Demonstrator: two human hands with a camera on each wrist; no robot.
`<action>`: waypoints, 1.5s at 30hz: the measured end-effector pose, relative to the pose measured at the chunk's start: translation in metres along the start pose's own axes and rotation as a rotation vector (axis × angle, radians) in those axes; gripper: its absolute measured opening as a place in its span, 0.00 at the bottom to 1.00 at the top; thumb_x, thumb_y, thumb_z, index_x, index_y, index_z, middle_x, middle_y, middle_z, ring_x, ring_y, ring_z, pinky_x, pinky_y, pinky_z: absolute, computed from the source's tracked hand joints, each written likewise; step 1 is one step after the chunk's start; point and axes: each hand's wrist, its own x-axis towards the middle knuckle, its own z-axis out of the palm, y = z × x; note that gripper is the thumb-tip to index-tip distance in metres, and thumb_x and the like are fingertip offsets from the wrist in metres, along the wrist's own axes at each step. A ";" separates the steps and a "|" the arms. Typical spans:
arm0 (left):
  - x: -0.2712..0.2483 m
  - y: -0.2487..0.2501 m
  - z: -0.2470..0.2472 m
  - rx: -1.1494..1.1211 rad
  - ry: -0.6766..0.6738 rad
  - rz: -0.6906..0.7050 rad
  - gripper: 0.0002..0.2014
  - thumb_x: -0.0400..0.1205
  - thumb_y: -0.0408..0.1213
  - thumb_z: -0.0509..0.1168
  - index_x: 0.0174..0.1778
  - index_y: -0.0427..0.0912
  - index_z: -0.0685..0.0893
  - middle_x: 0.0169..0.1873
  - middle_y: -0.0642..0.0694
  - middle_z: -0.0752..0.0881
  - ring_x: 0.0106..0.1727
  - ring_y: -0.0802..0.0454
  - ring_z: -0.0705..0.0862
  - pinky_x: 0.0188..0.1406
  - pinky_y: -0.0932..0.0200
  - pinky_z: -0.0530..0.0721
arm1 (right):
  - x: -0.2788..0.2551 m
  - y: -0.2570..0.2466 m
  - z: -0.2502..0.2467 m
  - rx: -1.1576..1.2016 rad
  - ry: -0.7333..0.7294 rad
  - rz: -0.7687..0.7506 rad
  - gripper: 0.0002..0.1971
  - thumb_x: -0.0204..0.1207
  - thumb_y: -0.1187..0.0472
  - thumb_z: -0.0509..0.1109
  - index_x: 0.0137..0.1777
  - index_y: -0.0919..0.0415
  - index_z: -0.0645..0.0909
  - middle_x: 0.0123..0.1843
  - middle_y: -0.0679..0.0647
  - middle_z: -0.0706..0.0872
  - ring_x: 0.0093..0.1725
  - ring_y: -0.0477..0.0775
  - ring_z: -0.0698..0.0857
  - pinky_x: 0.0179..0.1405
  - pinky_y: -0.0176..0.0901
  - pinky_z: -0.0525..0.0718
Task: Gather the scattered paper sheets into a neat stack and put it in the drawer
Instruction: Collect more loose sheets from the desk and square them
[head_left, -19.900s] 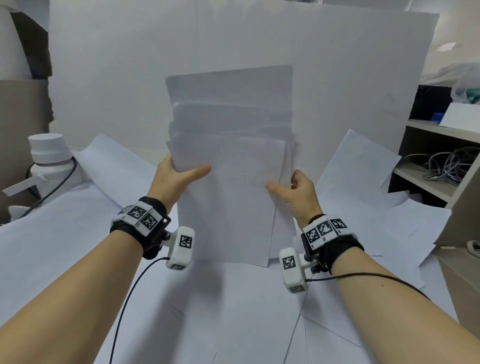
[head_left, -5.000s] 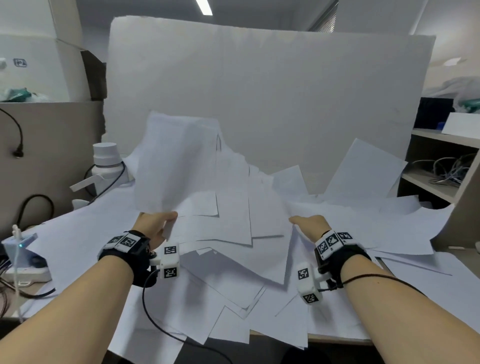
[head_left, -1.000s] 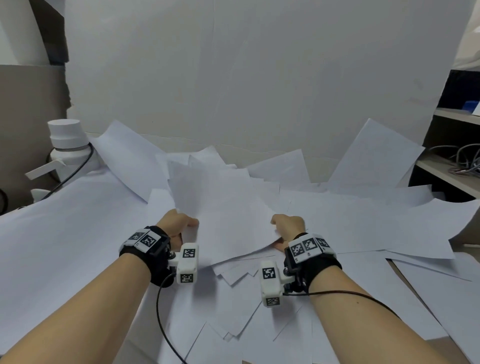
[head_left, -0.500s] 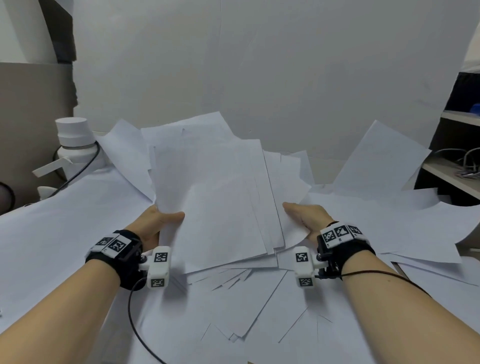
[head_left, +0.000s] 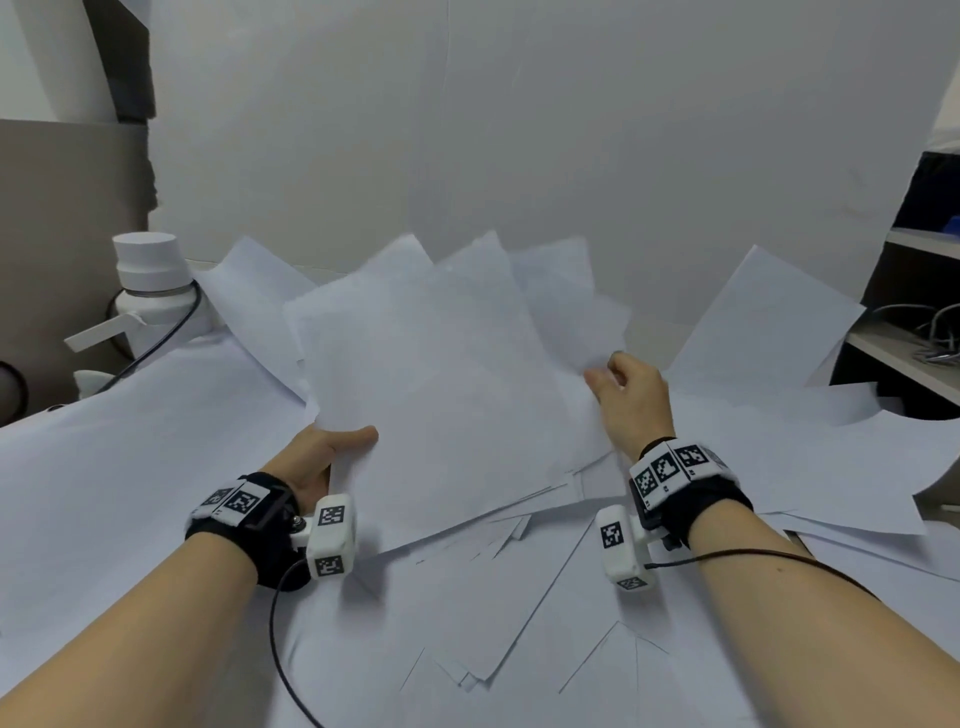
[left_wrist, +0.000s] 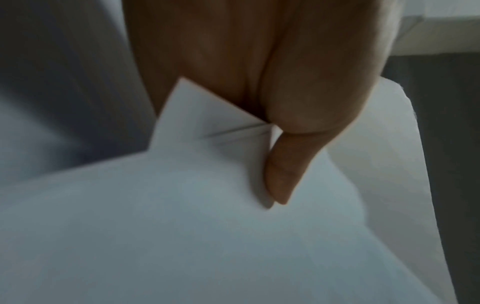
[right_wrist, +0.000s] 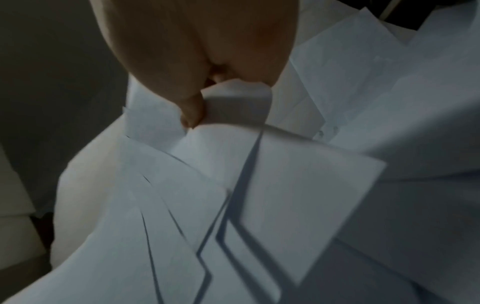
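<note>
1. the left hand (head_left: 317, 457) pinches the near-left corner of the bundle of sheets (head_left: 441, 395), thumb on top and fingers beneath. the bundle is held tilted up over the middle of the desk (head_left: 130, 493), its sheets fanned out at the far edge.
2. the right hand (head_left: 631, 400) is curled round the bundle's right edge, thumb pressing a few sheets that buckle under it.
3. to square it well, i'd loosen both grips and tap the long edge on the desk, since tight pinches lock the skew in.
4. half a second ago the right hand lay flatter and lower beside the bundle; now it is raised and gripping, and the bundle is more fanned.
5. loose sheets (head_left: 769, 322) remain along the desk's right edge; no drawer is in view.
</note>
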 end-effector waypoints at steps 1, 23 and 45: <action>-0.002 0.001 0.002 -0.064 -0.021 -0.035 0.12 0.82 0.31 0.69 0.61 0.34 0.87 0.50 0.34 0.92 0.45 0.36 0.93 0.39 0.46 0.92 | 0.004 -0.005 -0.002 0.018 0.026 -0.036 0.20 0.79 0.63 0.71 0.30 0.60 0.65 0.27 0.50 0.66 0.29 0.49 0.63 0.24 0.34 0.62; 0.014 -0.011 0.032 0.113 0.069 -0.317 0.22 0.81 0.36 0.74 0.69 0.32 0.80 0.58 0.30 0.88 0.46 0.31 0.90 0.39 0.39 0.90 | 0.035 -0.050 -0.022 -0.318 0.142 0.015 0.17 0.83 0.62 0.60 0.33 0.57 0.61 0.32 0.56 0.72 0.39 0.63 0.71 0.36 0.49 0.69; -0.002 -0.021 0.061 0.076 0.093 -0.286 0.14 0.84 0.20 0.60 0.66 0.21 0.76 0.49 0.26 0.88 0.37 0.31 0.89 0.24 0.41 0.88 | 0.004 -0.046 -0.015 0.339 0.405 0.549 0.21 0.79 0.70 0.62 0.31 0.56 0.55 0.29 0.51 0.60 0.28 0.55 0.59 0.30 0.45 0.61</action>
